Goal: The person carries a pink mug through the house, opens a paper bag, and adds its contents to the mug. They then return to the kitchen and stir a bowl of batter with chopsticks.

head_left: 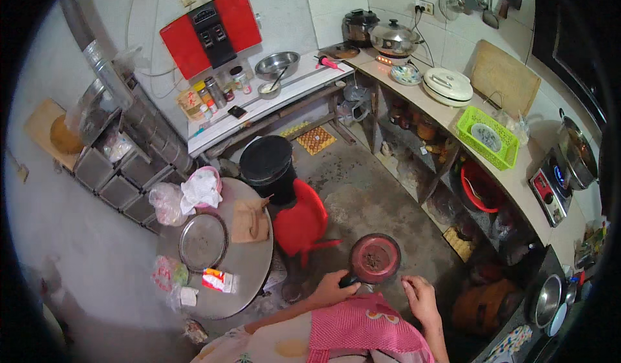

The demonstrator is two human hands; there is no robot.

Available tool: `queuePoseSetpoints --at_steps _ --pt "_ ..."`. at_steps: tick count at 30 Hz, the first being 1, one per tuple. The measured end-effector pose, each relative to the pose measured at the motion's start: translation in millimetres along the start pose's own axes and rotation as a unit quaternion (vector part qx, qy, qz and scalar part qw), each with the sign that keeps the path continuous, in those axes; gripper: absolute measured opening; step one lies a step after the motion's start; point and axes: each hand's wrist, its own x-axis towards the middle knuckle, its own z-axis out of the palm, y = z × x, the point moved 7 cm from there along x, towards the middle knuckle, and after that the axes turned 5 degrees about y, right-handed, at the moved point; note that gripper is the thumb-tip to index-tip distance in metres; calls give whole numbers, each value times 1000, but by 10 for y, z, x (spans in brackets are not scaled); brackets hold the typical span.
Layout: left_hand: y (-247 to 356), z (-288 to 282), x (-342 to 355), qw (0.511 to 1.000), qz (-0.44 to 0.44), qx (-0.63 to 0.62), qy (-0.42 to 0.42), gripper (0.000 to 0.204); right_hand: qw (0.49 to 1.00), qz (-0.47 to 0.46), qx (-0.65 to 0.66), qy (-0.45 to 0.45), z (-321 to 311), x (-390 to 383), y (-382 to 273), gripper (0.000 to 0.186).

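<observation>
In front of my body my left hand (333, 289) is wrapped round the black handle of a small frying pan (376, 258). The pan's round face is dull red with a dark, blotched middle and a dark rim; I cannot tell if this is its inside or its underside. Just right of the pan, apart from its rim, is my right hand (420, 296). Its fingers are bent with the tips drawn together, and anything between them is too small to make out. A pink apron (362, 327) covers my front below the pan.
A red plastic stool (301, 217) and black bucket (266, 162) stand ahead. To the left, a round table (249, 259) holds a metal tray (203, 241) and bags. Along the right, a counter (446, 114) carries a green basket (487, 138) and lit gas stove (550, 187) with a wok (577, 153).
</observation>
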Motion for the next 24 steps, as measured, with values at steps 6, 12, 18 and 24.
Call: queuePoseSetpoints --at_steps 6,12,18,24 --pt "438 -326 1161 988 -55 -108 99 23 993 -93 6 -70 -240 1717 3 17" --pt "238 -643 2078 965 -119 -134 190 14 984 -108 -38 -134 -120 2805 249 21" --pt "271 -950 3411 968 -53 -133 205 15 974 -105 -39 -197 207 3593 498 25" --pt "534 -1211 4787 970 -30 -175 165 15 964 -71 -113 -229 158 4678 602 31"
